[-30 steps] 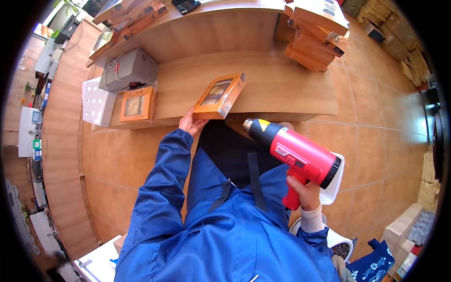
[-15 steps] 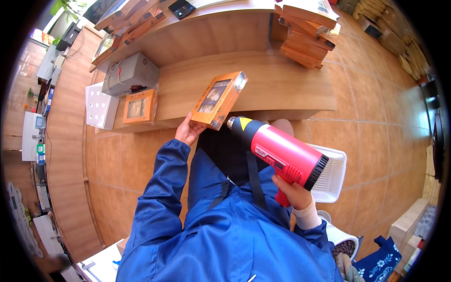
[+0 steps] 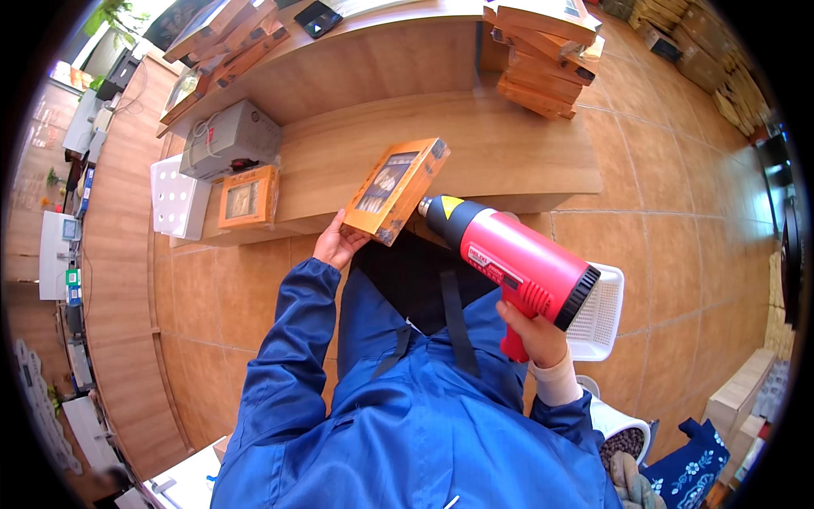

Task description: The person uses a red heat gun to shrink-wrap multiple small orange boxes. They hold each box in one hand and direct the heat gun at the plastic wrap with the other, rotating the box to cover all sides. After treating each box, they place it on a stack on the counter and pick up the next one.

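My left hand [image 3: 339, 243] grips the near lower corner of an orange box [image 3: 397, 188] with a clear window, through which pale contents show. The box is tilted above the front edge of the wooden bench. In my right hand [image 3: 539, 336] is a red and black heat gun [image 3: 515, 261], held by its handle. Its metal nozzle points at the right side of the box and stands a short gap away from it. Film over the box catches the light. My left thumb lies on the box's front, with the other fingers beneath.
The wooden bench [image 3: 509, 161] bears another orange windowed box [image 3: 248, 197], a grey carton [image 3: 231, 140] and a white perforated container [image 3: 180, 197]. Orange boxes [image 3: 543, 81] are stacked at the right. A white basket [image 3: 600, 314] stands beyond the heat gun, and a phone [image 3: 318, 19] lies on the upper shelf.
The heat gun has moved slightly right and up, its nozzle now higher along the box's side. The box has turned a little, and its right end looks less crumpled.
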Action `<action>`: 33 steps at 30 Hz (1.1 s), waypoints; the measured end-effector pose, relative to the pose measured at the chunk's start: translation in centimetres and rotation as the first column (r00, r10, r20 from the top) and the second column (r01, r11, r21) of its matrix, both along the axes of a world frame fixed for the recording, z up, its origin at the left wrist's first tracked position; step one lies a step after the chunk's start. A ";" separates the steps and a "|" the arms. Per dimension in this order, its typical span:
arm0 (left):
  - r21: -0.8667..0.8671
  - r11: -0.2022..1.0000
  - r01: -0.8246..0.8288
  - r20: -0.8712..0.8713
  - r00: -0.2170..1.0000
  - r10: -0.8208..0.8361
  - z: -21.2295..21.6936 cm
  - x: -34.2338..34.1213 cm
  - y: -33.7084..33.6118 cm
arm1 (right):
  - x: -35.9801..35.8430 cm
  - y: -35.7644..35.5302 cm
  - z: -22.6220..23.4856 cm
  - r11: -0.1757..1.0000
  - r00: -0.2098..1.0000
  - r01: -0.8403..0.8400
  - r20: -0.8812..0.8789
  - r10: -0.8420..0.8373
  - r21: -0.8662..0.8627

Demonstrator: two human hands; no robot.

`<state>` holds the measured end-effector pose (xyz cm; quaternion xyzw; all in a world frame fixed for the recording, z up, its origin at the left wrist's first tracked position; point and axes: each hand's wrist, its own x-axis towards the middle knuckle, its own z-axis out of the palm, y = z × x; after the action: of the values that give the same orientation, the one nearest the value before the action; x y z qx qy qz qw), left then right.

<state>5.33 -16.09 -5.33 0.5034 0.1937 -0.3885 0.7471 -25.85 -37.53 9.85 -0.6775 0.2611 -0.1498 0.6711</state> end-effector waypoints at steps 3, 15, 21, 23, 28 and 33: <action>0.005 1.000 0.020 -0.007 1.000 -0.020 0.2 -0.1 0.2 | 0.4 -0.7 0.3 0.997 0.999 0.051 -0.013 -0.052 -0.055; -0.040 0.997 0.064 -0.006 0.998 -0.064 0.3 -0.1 0.8 | 0.7 -2.1 0.8 0.979 0.990 0.140 0.010 -0.140 -0.149; -0.091 0.991 0.100 -0.001 0.995 -0.101 0.7 -0.3 1.2 | 0.6 -3.4 0.6 0.967 0.982 0.184 -0.018 -0.190 -0.179; -0.095 0.989 0.114 -0.004 0.993 -0.115 0.8 -0.2 1.4 | 0.5 -3.7 0.4 0.965 0.977 0.204 -0.037 -0.212 -0.163; -0.081 0.991 0.110 0.007 0.994 -0.110 0.1 0.3 1.7 | -0.2 -3.2 -0.3 0.982 0.985 0.135 -0.091 -0.148 -0.132; -0.071 0.995 0.064 0.032 0.998 -0.062 -0.3 0.7 1.6 | -0.3 -0.7 -0.5 0.997 0.997 -0.025 -0.073 0.020 -0.073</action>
<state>6.01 -14.49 -5.63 0.4878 0.1525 -0.4110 0.7549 -26.16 -38.26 9.34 -0.7097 0.2720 -0.1272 0.6374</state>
